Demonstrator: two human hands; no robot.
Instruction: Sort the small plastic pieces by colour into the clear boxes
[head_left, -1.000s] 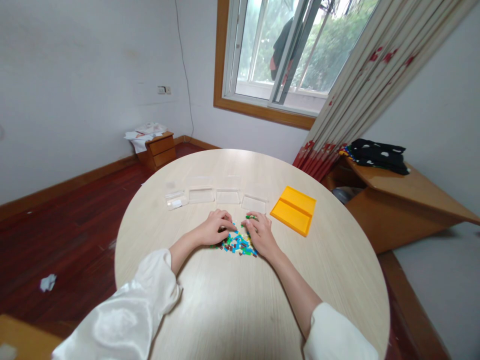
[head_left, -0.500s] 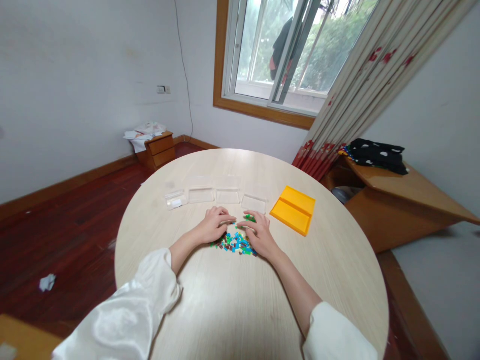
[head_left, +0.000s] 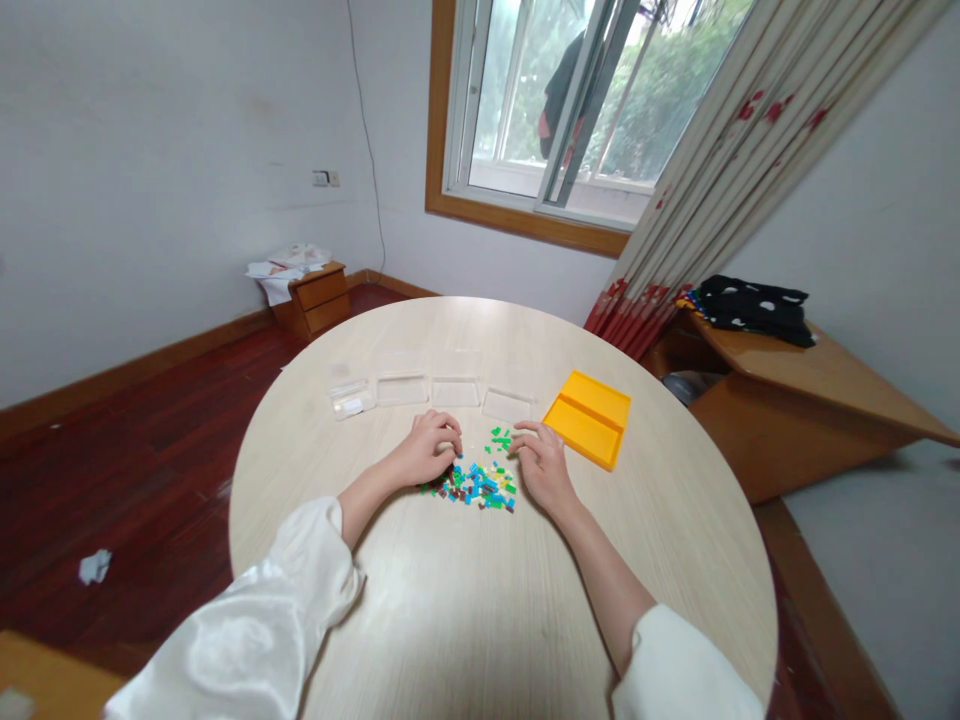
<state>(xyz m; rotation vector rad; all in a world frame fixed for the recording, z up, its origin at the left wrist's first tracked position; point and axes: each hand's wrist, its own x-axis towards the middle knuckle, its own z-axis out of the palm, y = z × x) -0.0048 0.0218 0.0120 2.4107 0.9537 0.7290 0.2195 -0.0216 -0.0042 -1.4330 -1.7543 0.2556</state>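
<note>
A pile of small coloured bricks (head_left: 480,482), blue, green, yellow and dark red, lies on the round pale wooden table (head_left: 465,600). My left hand (head_left: 429,450) rests at the pile's left edge with its fingers curled onto the bricks. My right hand (head_left: 541,462) lies flat at the pile's right side, fingers stretched toward a few green bricks (head_left: 498,437) set apart at the back. Whether the left fingers pinch a brick is hidden.
Behind the pile stand several clear plastic boxes (head_left: 403,389) in a row and a yellow tray (head_left: 589,419) to the right. A wooden desk with dark cloth (head_left: 757,308) is at the right, a small cabinet (head_left: 311,292) at the left wall.
My right hand has slid to the right off the pile, uncovering green bricks at the back. My left hand has barely moved.
</note>
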